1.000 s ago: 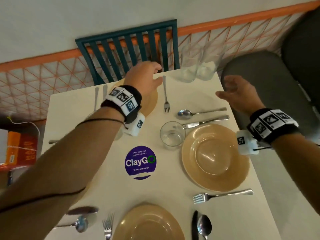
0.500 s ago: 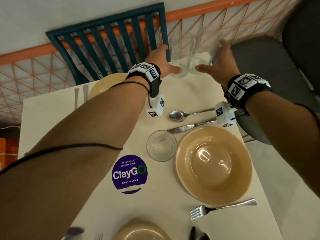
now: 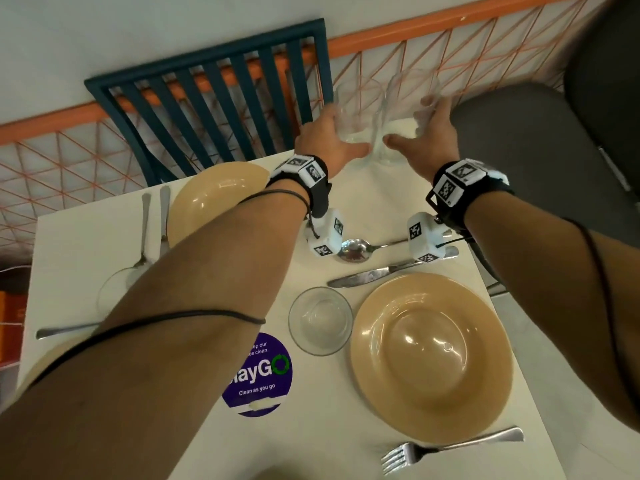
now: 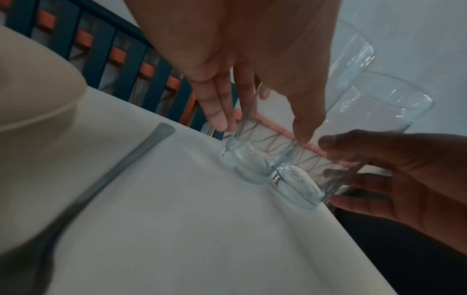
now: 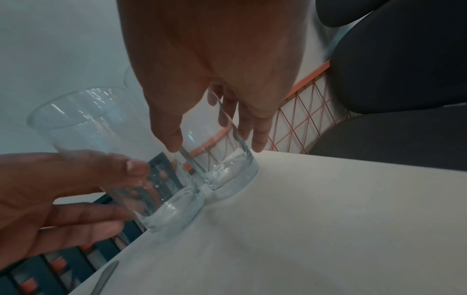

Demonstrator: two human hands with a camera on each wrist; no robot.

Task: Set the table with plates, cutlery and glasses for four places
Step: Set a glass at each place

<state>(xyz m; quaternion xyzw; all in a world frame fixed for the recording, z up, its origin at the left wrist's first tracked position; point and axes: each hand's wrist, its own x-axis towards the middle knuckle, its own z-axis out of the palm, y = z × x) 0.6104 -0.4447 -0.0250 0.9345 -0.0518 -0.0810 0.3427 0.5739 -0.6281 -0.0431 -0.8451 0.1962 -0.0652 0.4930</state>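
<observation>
Two tall clear glasses stand touching at the table's far right corner. My left hand (image 3: pixel 348 131) grips the left glass (image 3: pixel 360 98), thumb on one side and fingers on the other; the left wrist view shows this left glass (image 4: pixel 242 157) resting on the tabletop. My right hand (image 3: pixel 410 123) grips the right glass (image 3: pixel 408 84) the same way, and the right wrist view shows this right glass (image 5: pixel 225 159) also standing on the table. A tan plate (image 3: pixel 431 355) with knife (image 3: pixel 374 276), spoon (image 3: pixel 353 250), fork (image 3: pixel 450 446) and a short glass (image 3: pixel 320 320) lies at the right place.
Another tan plate (image 3: pixel 207 202) with cutlery lies at the far place under my left forearm. A glass (image 3: pixel 114 289) stands at the left. A blue slatted chair (image 3: pixel 214 98) and a grey chair (image 3: pixel 536 150) stand close to the table's far and right edges. A purple sticker (image 3: pixel 258 375) marks the middle.
Both hands reached forward to the far right corner and closed round the two tall glasses. The camera has moved nearer to them.
</observation>
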